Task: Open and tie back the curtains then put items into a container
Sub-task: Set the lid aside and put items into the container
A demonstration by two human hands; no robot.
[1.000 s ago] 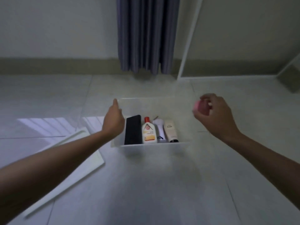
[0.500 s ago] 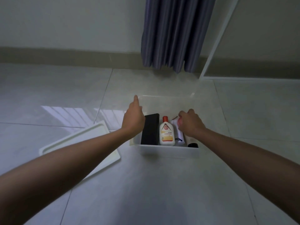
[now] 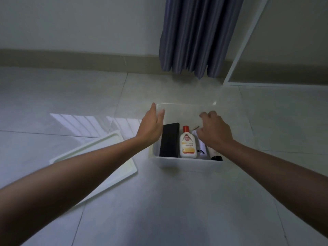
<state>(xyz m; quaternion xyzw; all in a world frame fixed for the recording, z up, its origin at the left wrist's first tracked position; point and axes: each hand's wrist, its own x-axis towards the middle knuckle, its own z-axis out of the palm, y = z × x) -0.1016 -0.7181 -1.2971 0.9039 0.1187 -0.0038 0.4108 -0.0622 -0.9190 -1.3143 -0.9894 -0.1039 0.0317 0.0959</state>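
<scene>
A white lid (image 3: 99,160) lies flat on the tiled floor (image 3: 177,210) at the far left, just beside the translucent container (image 3: 188,163), which sits on the floor near the middle of the view. The left hand (image 3: 151,126) reaches to the container's left rim at the far corner, fingers straight and set against the wall with the thumb on the inner side; whether the grip actually clamps the plastic cannot be told. Inside the container, from left to right, lie a black flat case (image 3: 169,140), a white bottle (image 3: 187,145) with a red cap and an orange label, a white item (image 3: 201,147) partly hidden with a black cord at its near end, and a tube with a black cap (image 3: 216,158) at the near right corner. The right hand (image 3: 213,133) hovers over the right part of the container, above those last items, its fingers loosely curled and spread, the grip holding nothing visible. Behind, a blue-grey curtain (image 3: 195,36) hangs gathered against the wall, its hem just above the floor, beside a white frame (image 3: 246,39) at the right.
</scene>
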